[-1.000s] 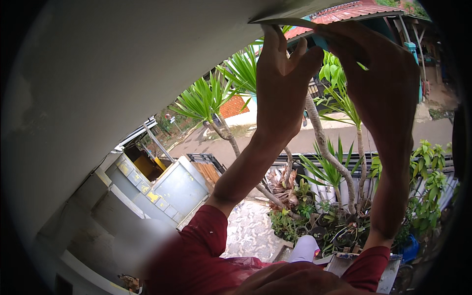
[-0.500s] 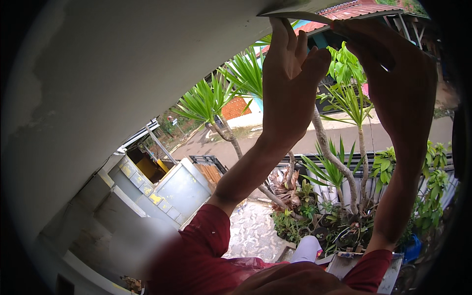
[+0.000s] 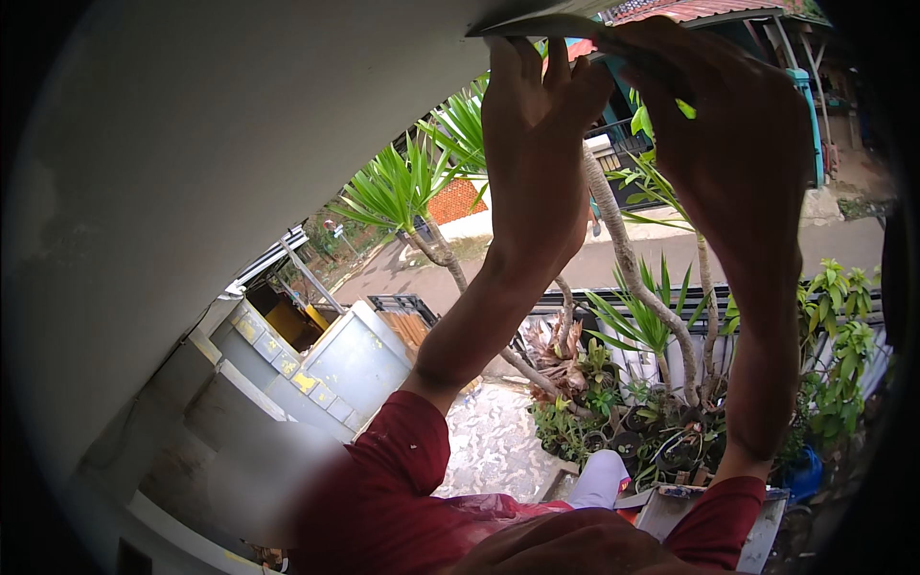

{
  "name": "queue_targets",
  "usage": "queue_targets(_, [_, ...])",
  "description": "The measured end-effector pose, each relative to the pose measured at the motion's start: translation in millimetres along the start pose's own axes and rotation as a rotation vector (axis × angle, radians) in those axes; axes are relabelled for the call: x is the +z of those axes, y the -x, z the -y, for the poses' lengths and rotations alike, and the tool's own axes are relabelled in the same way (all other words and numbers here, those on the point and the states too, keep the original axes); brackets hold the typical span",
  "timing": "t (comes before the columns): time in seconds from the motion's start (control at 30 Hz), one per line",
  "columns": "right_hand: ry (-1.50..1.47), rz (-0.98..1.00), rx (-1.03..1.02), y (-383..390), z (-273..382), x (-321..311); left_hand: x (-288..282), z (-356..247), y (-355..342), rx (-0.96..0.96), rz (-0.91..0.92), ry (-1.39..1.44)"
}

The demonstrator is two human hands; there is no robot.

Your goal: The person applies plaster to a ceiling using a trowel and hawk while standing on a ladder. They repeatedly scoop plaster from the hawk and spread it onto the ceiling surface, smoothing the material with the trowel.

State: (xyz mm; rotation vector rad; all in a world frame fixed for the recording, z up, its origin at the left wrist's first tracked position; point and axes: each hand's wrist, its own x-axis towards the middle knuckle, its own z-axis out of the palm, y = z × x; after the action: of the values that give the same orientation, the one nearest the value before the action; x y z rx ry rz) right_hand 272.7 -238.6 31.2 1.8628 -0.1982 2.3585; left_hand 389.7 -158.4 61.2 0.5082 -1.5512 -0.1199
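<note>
Both my arms reach up to a pale, smooth overhead surface point(image 3: 249, 125). My right hand point(image 3: 733, 129) is closed round the handle end of a thin, dark, slightly curved metal blade point(image 3: 541, 26). That blade lies close against the overhead surface, its pointed-looking end toward the left. Just under it is my left hand point(image 3: 537, 134), fingers stretched upward and fingertips at the blade's underside. Whether those fingertips press on the metal is hard to make out in the shade. The blade's full shape is hidden because it is seen nearly edge-on.
Below are potted plants point(image 3: 661, 431) and bare-stemmed trees point(image 3: 623, 230) beside a fence. A grey block wall point(image 3: 350, 355) stands at lower left, over a patterned paved floor point(image 3: 503, 446). A pale board or platform point(image 3: 762, 532) shows at lower right. Beyond runs a road point(image 3: 613, 259).
Both hands and the blade have moved left along the overhead surface. My right hand keeps its grip, and my left hand's fingers stay stretched up beneath the blade.
</note>
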Motion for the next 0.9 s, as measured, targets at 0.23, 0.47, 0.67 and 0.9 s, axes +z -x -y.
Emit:
queue_targets(0.23, [-0.027,0.056,0.064,-2,1,19,-19,8,0,0.081,-0.011,-0.062])
queue_targets(0.47, [-0.293,0.084,0.217,3,-10,-6,1,13,8,0.143,0.034,-0.014])
queue_targets(0.67, [-0.055,0.167,0.034,-6,-1,6,-3,20,4,0.185,0.006,-0.002])
queue_targets(0.9, [0.022,0.177,-0.023,-18,13,5,-10,22,-2,0.185,-0.036,-0.050])
